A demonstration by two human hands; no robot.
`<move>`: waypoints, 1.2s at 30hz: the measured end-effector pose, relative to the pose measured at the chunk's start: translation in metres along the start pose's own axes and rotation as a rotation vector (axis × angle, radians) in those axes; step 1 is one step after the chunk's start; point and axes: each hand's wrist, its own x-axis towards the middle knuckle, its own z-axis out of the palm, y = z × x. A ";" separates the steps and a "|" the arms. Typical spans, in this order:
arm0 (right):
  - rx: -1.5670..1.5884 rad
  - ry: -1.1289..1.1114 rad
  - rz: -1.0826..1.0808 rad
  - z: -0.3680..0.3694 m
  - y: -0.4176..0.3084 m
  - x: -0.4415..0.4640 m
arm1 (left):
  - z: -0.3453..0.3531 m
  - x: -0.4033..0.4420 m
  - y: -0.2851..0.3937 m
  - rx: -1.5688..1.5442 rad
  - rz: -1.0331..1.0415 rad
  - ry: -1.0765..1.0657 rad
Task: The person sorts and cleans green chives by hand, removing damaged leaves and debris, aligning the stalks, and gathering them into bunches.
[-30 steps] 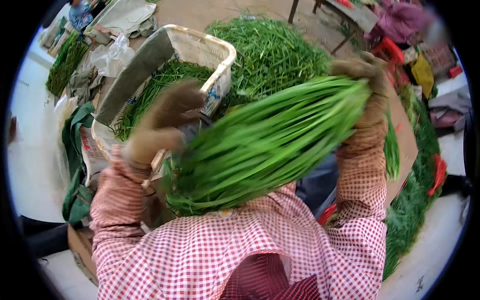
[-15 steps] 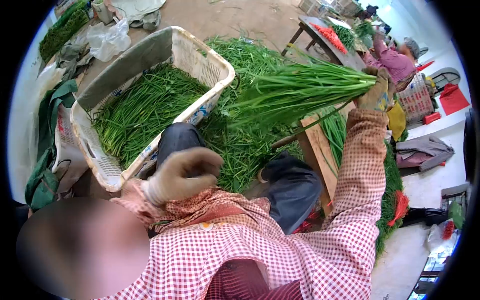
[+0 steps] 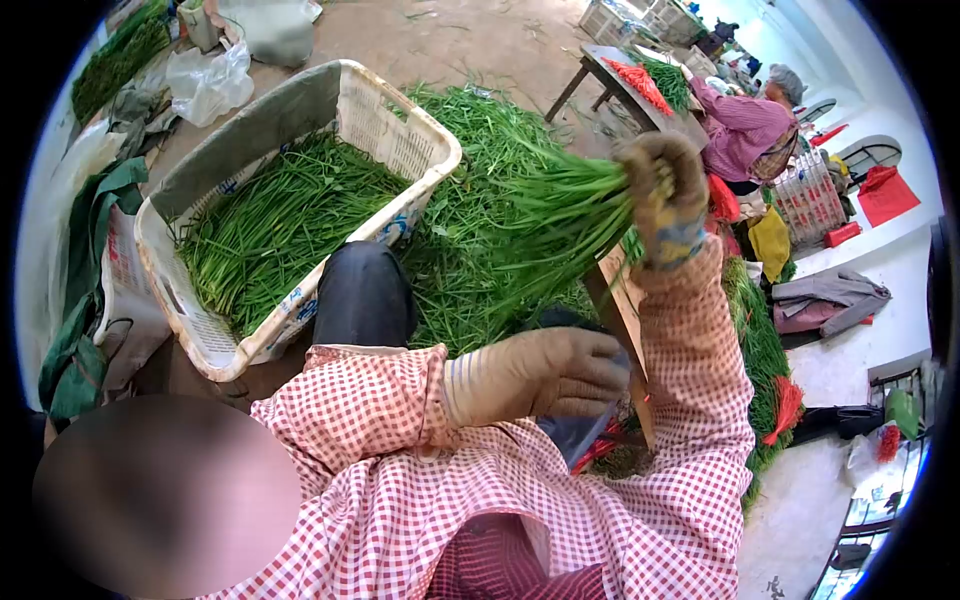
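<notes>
The right hand (image 3: 662,195), in a brown work glove, is up high and has its grip closed tight around one end of a bunch of green leaves (image 3: 575,195). The long leaves fan out to the left, over a big heap of loose greens (image 3: 470,135) on the floor. The left hand (image 3: 545,375), in a glove too, is lower down, in front of the checked shirt (image 3: 420,500). Its fingers are a little bent, but its palm is hidden, so I cannot tell if its grip has anything in it. Its fingertips are near a wooden board (image 3: 625,300). To the left, by a dark knee (image 3: 365,295), sits a white basket (image 3: 448,158) with more cut greens (image 3: 270,225) inside. Farther back, a person in pink (image 3: 745,130) is beside a table (image 3: 672,118) with something red (image 3: 642,86) on it.
</notes>
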 end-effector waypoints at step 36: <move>-0.274 -0.280 0.585 -0.021 -0.007 -0.128 | -0.081 0.091 0.017 0.081 0.454 0.177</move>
